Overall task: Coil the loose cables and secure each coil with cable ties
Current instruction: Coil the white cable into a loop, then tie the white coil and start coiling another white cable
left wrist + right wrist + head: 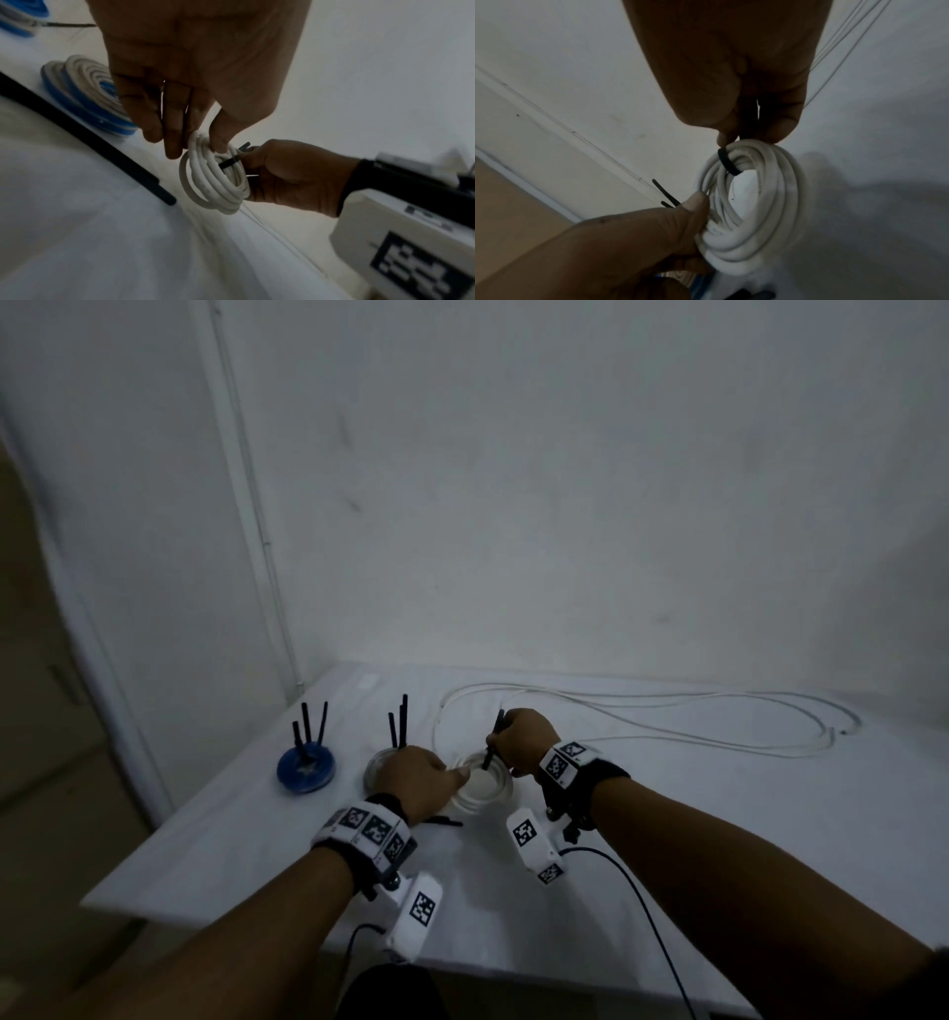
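Note:
A small white cable coil [484, 783] lies on the white table [693, 839] between my hands. My left hand [429, 775] pinches its left side with thumb and fingers [218, 140]. My right hand [521, 742] grips a black cable tie [493, 737] that stands up from the coil's far side. In the right wrist view the tie [727, 162] loops round the strands of the coil [757, 213] just under my right fingertips. In the left wrist view the tie [231, 160] pokes out of my right fist [290, 174]. A long loose white cable [667, 716] runs off to the back right.
Left of my hands sit a blue coil [306, 768] and a pale coil [380, 765], each with black ties sticking up. A spare black tie [442, 822] lies on the table near my left wrist. The wall stands close behind; the table's front edge is near my forearms.

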